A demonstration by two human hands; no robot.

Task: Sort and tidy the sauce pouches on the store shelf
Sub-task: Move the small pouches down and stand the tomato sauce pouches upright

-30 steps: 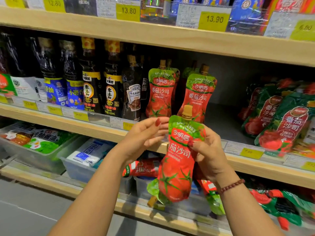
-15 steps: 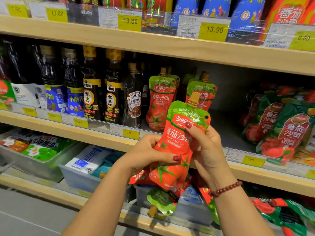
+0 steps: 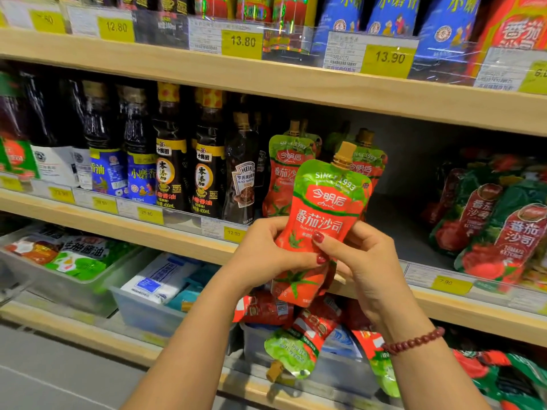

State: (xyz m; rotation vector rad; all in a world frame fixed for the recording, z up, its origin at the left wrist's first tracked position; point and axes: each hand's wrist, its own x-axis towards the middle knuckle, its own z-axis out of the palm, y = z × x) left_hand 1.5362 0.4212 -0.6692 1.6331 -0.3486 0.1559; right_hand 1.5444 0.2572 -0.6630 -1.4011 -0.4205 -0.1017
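A red and green tomato sauce pouch (image 3: 324, 208) with a tan cap is held upright in front of the middle shelf (image 3: 177, 238). My left hand (image 3: 266, 255) grips its lower left side and my right hand (image 3: 364, 261) grips its lower right, thumbs on the front. Behind it two matching pouches stand on the shelf, one (image 3: 281, 173) at the left and one (image 3: 368, 161) partly hidden. More pouches (image 3: 296, 347) lie tumbled in a bin on the shelf below.
Dark sauce bottles (image 3: 171, 161) fill the middle shelf's left side. Darker green ketchup packs (image 3: 497, 226) lean at the right, with a bare gap of shelf between them and the standing pouches. Plastic bins (image 3: 142, 306) hold packets on the lower shelf. Price tags line the edges.
The pouch has risen from below the shelf edge to in front of the standing pouches. Both hands slid down from its top to its lower half.
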